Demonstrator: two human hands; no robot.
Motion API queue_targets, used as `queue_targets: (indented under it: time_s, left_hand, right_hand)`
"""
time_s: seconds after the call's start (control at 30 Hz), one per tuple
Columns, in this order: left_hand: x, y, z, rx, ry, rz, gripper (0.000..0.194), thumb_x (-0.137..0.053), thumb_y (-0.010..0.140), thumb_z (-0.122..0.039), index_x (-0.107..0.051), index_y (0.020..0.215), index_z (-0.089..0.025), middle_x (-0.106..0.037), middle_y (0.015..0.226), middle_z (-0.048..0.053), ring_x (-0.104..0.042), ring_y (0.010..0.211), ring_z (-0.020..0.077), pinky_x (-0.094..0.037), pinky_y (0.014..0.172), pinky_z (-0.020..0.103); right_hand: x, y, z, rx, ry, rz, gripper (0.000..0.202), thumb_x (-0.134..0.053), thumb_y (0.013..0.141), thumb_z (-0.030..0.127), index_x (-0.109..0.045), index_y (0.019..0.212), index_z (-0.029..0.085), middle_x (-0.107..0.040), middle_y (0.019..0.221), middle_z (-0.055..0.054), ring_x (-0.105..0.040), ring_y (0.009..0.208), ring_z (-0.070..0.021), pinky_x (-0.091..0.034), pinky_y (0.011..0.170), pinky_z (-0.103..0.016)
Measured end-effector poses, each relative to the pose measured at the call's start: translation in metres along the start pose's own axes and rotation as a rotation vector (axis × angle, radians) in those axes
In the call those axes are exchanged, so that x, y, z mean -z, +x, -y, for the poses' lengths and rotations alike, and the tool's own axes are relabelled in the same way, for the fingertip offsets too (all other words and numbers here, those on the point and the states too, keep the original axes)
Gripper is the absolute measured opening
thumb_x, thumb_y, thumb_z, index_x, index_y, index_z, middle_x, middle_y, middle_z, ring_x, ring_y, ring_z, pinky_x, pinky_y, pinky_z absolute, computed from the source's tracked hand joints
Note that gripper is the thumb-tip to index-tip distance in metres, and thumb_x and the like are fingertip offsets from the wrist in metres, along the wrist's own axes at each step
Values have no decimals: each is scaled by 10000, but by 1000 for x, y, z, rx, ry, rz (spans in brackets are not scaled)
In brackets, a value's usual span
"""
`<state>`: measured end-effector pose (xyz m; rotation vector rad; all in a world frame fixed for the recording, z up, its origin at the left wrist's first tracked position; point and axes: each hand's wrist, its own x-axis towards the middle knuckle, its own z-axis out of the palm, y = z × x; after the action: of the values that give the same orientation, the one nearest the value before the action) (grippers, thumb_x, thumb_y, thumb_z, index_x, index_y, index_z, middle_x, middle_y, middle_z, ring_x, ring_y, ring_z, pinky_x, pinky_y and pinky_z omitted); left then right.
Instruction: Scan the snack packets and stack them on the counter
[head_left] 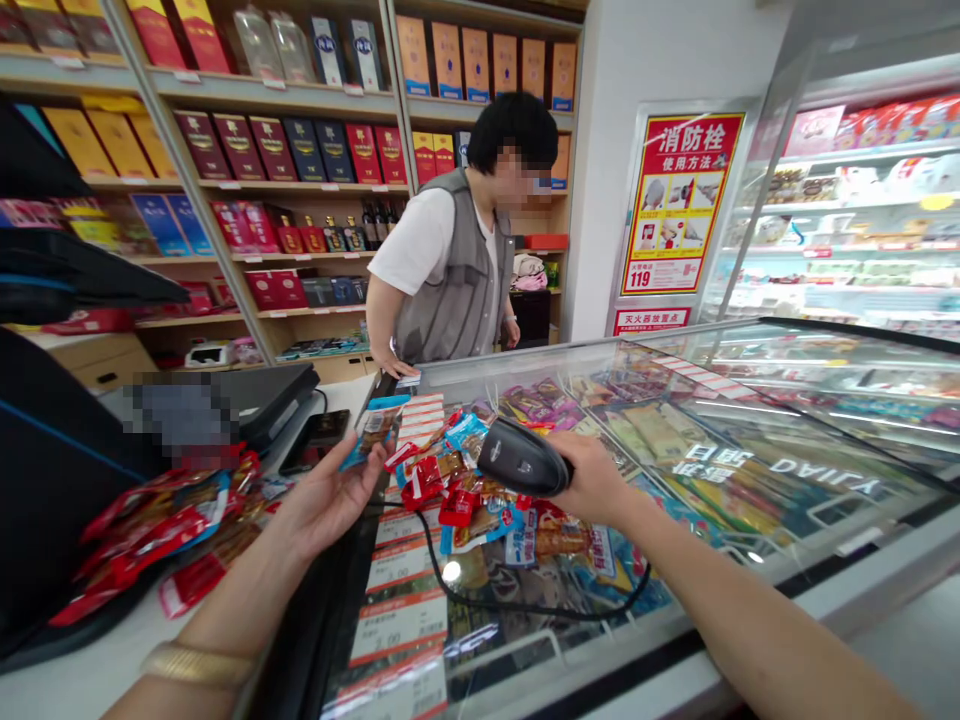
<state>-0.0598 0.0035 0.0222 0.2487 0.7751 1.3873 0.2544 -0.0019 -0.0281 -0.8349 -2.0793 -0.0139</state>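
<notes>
From here I see the left hand [334, 495] pinching a packet [377, 422] left of frame centre; the right hand [594, 478] grips a scanner [521, 457] mid-frame, over heaped snacks [427, 482].

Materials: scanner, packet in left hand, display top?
Scanner: likely hard plastic, dark, semi-gloss; smooth, soft highlights. Packet: probably plastic film, fairly glossy; printed blue, middle seems see-through. Display top: looks like glass, clear, glossy; reflections over visible goods.

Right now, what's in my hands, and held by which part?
Your left hand holds a small blue packet by its lower part; your right hand grips the black scanner by its handle end.
</notes>
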Motion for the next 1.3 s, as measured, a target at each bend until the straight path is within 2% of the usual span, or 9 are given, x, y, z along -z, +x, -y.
queue_targets:
  time_s: [0.17, 0.47, 0.73, 0.87, 1.3]
  left_hand:
    - [1, 4, 3, 88, 154, -26, 324, -464, 971, -269, -617, 1181, -76, -664, 878, 130, -625, 570, 104, -566, 492, 171]
    - [0, 4, 11, 142, 317, -17, 322, -491, 962, -323, -655, 1113, -91, -702, 897, 140, -607, 518, 93, -536, 445, 167]
    - [0, 4, 13, 129, 354, -24, 301, -491, 962, -310, -660, 1047, -75, -702, 830, 121, -629, 532, 101, -543, 472, 160]
    - [0, 4, 14, 147, 363, -29, 329, -461, 974, -317, -650, 1060, -63, -709, 848, 146, -650, 551, 116, -548, 474, 166]
    - [1, 6, 13, 143, 366, -21, 297, -493, 961, -318, -661, 1072, -99, -712, 845, 123, -643, 548, 113, -547, 467, 174]
  right_hand:
    - [-4, -1, 9, 60, 3, 2, 289, -625, 754, 261, -647, 1034, 193, -728, 926, -87, -673, 831, -228, -508, 745, -332]
    - [-9, -1, 13, 3, -42, 50, 268, -623, 779, 294, -639, 1031, 204, -715, 929, -84, -648, 833, -226, -490, 755, -332]
    - [-7, 0, 16, 29, -8, 57, 207, -607, 784, 292, -633, 968, 201, -704, 872, -72, -633, 772, -214, -472, 706, -316]
    - [-7, 1, 19, 33, -36, 76, 213, -610, 762, 283, -628, 959, 205, -698, 850, -64, -622, 761, -212, -469, 693, -307]
    - [-6, 0, 18, 10, -56, 115, 201, -609, 757, 290, -613, 944, 216, -689, 838, -59, -618, 752, -210, -473, 694, -302]
